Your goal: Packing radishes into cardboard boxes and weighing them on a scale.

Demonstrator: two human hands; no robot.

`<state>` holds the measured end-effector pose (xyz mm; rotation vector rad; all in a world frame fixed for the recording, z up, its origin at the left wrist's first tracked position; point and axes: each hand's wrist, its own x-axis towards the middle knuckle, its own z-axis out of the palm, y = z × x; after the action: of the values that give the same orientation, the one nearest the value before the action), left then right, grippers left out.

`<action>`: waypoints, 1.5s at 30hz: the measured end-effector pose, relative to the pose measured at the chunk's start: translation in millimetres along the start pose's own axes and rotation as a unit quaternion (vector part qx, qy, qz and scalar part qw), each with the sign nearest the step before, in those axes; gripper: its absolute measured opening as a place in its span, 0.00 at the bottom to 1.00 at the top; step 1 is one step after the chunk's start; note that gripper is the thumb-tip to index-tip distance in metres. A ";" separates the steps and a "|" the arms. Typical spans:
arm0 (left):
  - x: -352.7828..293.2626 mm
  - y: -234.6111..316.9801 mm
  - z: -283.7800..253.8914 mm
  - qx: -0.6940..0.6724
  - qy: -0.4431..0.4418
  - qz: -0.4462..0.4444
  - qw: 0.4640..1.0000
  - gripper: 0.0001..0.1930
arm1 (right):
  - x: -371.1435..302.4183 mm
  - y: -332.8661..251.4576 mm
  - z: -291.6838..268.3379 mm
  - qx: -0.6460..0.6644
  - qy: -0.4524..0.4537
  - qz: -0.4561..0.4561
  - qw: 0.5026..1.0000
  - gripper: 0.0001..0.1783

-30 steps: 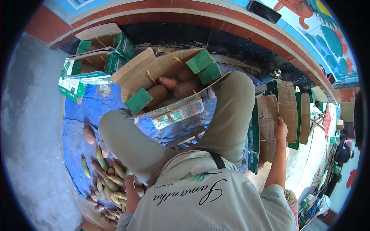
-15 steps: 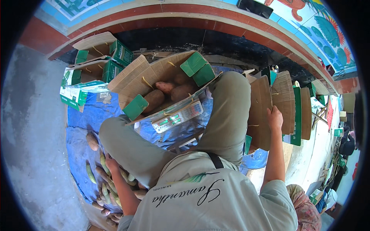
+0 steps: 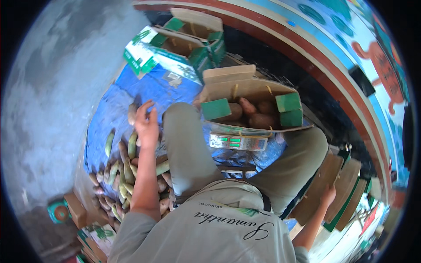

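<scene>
My left hand (image 3: 147, 122) is raised over the blue sheet with its fingers apart and nothing visible between them. Right beside its fingertips is a single brown tuber (image 3: 132, 114); whether they touch is unclear. Below that hand spreads a pile of long green and brown vegetables (image 3: 127, 175), partly covered by my forearm. My right hand (image 3: 329, 194) is closed on the edge of a cardboard box flap (image 3: 318, 186) at the right. In front of my knees stands an open carton (image 3: 245, 83) with several large reddish-brown tubers (image 3: 263, 121) inside.
A scale display (image 3: 238, 142) with lit green readouts sits just below the carton. Two open green-and-white cartons (image 3: 175, 52) stand at the far left on the blue sheet (image 3: 109, 98). A tiled wall with a red-brown ledge (image 3: 324, 57) curves along the back. Another carton (image 3: 98, 236) lies lower left.
The view has turned toward the left. My left hand has moved forward from the vegetable pile to beside the lone tuber. My right hand stays on the cardboard flap.
</scene>
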<state>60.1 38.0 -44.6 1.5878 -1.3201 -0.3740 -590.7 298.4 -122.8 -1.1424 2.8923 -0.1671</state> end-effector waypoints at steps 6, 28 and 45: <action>19.1 54.1 24.4 -0.068 0.020 0.094 0.993 0.08 | -48.5 -17.3 -75.6 0.003 0.099 0.022 0.995 0.20; -29.6 142.2 48.6 -0.252 -0.069 0.275 0.925 0.27 | 7.3 -271.8 -307.5 0.450 0.457 -0.290 0.711 0.17; 9.5 12.6 3.4 -0.093 0.165 0.060 0.980 0.42 | -122.6 -671.1 -199.9 0.525 -0.034 -0.586 0.616 0.17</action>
<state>53.9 29.3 -32.5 1.3396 -1.0857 -0.1459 -57.9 -86.7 147.8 -2.1367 0.9162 -1.4418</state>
